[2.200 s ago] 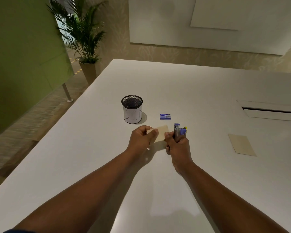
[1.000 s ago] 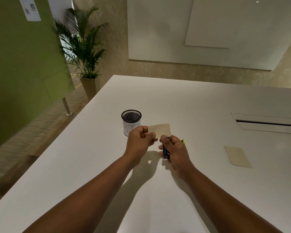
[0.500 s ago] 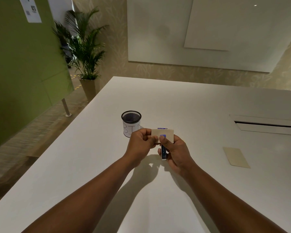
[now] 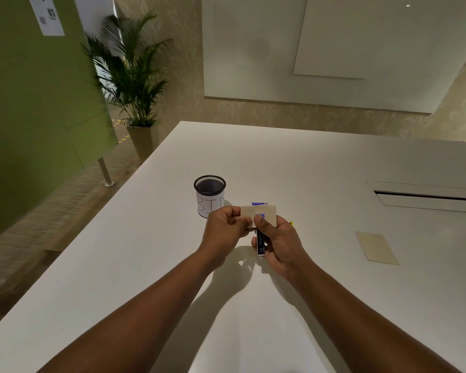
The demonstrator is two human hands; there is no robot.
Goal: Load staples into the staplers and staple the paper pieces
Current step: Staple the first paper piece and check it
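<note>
- The white worktop (image 4: pixel 145 265) fills the view, both forearms reaching out over it toward twelve o'clock.
- At eleven o'clock from the hands stands the mesh cup marked BIN (image 4: pixel 210 195), a little apart from them.
- At three o'clock, well apart, a second paper piece (image 4: pixel 376 247) lies flat and, by my read, is not yet stapled.
- The left hand (image 4: pixel 223 229) has its fingers pinched on the left edge of the beige paper piece (image 4: pixel 259 214), held up off the worktop.
- The right hand (image 4: pixel 281 243) has its fingers wrapped round the dark stapler (image 4: pixel 260 244), blue tip over the paper's lower edge, thumb on top.
- The blue staple box (image 4: pixel 259 204) peeks out just behind the paper at twelve o'clock.
- Progress: loading looks done for this stapler; this piece appears mid-staple, one more waits.
- Against half a second ago, almost nothing has shifted; a second ago the paper was tilted and the stapler was not yet on it.
</note>
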